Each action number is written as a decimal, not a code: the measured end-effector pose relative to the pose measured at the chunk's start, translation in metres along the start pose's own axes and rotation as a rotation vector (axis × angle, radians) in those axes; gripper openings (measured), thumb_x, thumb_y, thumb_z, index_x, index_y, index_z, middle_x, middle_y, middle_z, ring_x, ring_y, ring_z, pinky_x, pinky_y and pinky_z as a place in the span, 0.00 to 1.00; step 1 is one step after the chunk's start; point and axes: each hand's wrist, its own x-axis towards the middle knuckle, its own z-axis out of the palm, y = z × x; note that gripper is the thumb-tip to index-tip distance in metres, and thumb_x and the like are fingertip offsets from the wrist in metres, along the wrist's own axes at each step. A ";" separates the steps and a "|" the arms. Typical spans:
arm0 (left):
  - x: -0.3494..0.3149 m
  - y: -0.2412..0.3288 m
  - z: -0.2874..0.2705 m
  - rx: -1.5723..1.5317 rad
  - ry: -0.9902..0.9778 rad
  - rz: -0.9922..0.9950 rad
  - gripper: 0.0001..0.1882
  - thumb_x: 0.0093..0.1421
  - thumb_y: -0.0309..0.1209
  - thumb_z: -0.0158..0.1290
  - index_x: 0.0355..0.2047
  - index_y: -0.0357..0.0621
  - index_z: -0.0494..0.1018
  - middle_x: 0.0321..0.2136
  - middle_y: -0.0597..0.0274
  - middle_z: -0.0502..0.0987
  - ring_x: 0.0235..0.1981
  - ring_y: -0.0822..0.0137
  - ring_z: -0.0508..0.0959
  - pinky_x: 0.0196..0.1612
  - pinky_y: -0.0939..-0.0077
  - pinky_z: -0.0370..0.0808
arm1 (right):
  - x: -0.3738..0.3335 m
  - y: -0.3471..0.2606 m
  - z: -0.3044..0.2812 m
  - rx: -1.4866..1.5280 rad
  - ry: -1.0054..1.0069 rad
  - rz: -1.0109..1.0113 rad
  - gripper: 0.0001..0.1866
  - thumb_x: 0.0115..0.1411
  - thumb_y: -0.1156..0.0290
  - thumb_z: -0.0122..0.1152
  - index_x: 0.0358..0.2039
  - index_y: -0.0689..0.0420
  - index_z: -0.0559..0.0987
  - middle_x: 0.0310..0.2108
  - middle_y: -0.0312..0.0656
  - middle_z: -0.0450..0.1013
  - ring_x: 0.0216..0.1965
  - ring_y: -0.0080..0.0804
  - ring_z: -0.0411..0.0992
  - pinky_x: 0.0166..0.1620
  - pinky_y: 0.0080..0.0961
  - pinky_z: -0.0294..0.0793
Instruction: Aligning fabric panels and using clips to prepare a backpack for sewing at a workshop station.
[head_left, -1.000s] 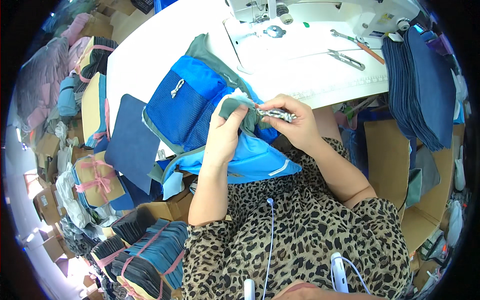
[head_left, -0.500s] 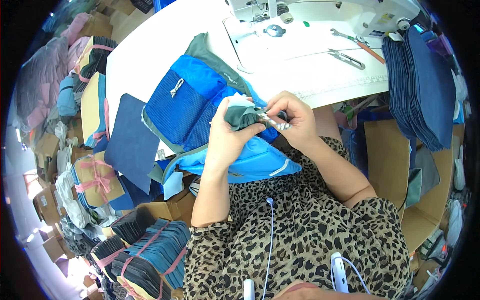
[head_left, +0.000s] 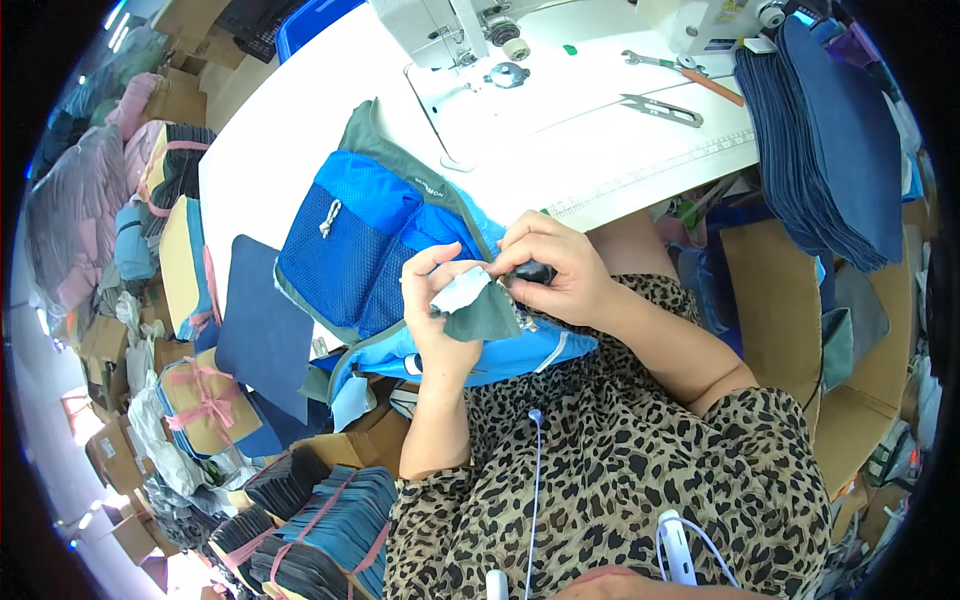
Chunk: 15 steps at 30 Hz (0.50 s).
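A blue fabric bag piece with a mesh pocket (head_left: 335, 250) and grey-green trim lies over the table edge and my lap. In front of it, my left hand (head_left: 432, 300) grips a grey-green fabric flap (head_left: 482, 318) whose pale underside is turned up. My right hand (head_left: 562, 265) is closed on a small black rounded piece (head_left: 535, 272), its fingertips meeting the flap's edge. A patterned light cord (head_left: 525, 320) hangs below the fingers by the flap. Fingers hide where cord, black piece and fabric meet.
Ahead stands a white sewing machine (head_left: 430, 30) on the white table (head_left: 530, 180). Thread snips (head_left: 662, 110) and an orange-handled wrench (head_left: 690, 72) lie at right, beside stacked navy panels (head_left: 830, 150). An open carton (head_left: 770, 290) is below right; tied fabric bundles (head_left: 335, 520) are at lower left.
The flap has turned so its pale side shows more. A black piece now shows in my right hand, which has shifted slightly left and down. The view has also shifted.
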 end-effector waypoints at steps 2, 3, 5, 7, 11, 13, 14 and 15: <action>-0.001 0.002 0.002 -0.023 0.033 -0.006 0.20 0.51 0.18 0.52 0.44 0.39 0.61 0.28 0.57 0.77 0.29 0.72 0.76 0.33 0.83 0.70 | -0.002 0.001 0.002 -0.009 0.023 0.003 0.11 0.42 0.82 0.60 0.30 0.58 0.77 0.29 0.38 0.70 0.31 0.31 0.70 0.34 0.23 0.69; -0.001 0.003 0.004 -0.051 0.045 -0.032 0.20 0.51 0.18 0.53 0.44 0.39 0.61 0.28 0.57 0.77 0.29 0.73 0.75 0.32 0.84 0.70 | -0.003 0.000 0.001 -0.007 0.022 0.003 0.11 0.42 0.82 0.60 0.30 0.58 0.77 0.29 0.38 0.70 0.31 0.31 0.70 0.34 0.23 0.69; -0.001 -0.001 0.001 -0.079 0.061 -0.059 0.20 0.50 0.18 0.53 0.44 0.39 0.61 0.27 0.56 0.77 0.29 0.73 0.75 0.32 0.84 0.70 | -0.002 -0.001 0.000 -0.042 0.022 0.026 0.10 0.43 0.81 0.60 0.29 0.58 0.78 0.28 0.39 0.69 0.30 0.32 0.70 0.33 0.23 0.68; 0.002 -0.008 -0.003 0.064 0.027 -0.057 0.22 0.49 0.16 0.54 0.44 0.41 0.63 0.29 0.60 0.76 0.28 0.76 0.74 0.32 0.85 0.68 | 0.002 -0.003 0.003 -0.004 0.035 0.103 0.11 0.44 0.81 0.60 0.31 0.58 0.77 0.29 0.39 0.70 0.30 0.30 0.70 0.34 0.23 0.69; 0.016 0.004 0.001 -0.130 0.037 -0.341 0.22 0.49 0.17 0.54 0.45 0.41 0.65 0.28 0.70 0.70 0.30 0.80 0.69 0.31 0.86 0.67 | 0.012 -0.004 0.012 0.080 0.119 0.285 0.16 0.47 0.80 0.59 0.38 0.57 0.74 0.32 0.39 0.70 0.33 0.27 0.69 0.38 0.24 0.69; 0.019 -0.005 -0.001 -0.138 0.070 -0.327 0.22 0.48 0.17 0.55 0.45 0.41 0.65 0.29 0.69 0.71 0.30 0.80 0.69 0.31 0.86 0.67 | 0.019 -0.001 0.016 0.123 0.136 0.265 0.19 0.47 0.82 0.58 0.42 0.56 0.71 0.36 0.39 0.68 0.37 0.28 0.68 0.42 0.24 0.68; 0.019 -0.008 -0.003 -0.146 0.094 -0.316 0.22 0.47 0.18 0.55 0.44 0.42 0.66 0.30 0.68 0.71 0.30 0.80 0.70 0.31 0.86 0.67 | 0.021 0.002 0.015 0.126 0.126 0.263 0.19 0.47 0.82 0.58 0.42 0.56 0.71 0.36 0.39 0.68 0.37 0.28 0.68 0.42 0.24 0.68; 0.020 -0.007 -0.001 -0.225 0.108 -0.348 0.22 0.46 0.17 0.55 0.43 0.42 0.67 0.32 0.67 0.71 0.31 0.79 0.70 0.32 0.86 0.68 | 0.021 0.005 0.013 0.115 0.075 0.233 0.18 0.47 0.83 0.58 0.41 0.56 0.72 0.37 0.40 0.68 0.37 0.26 0.67 0.41 0.22 0.67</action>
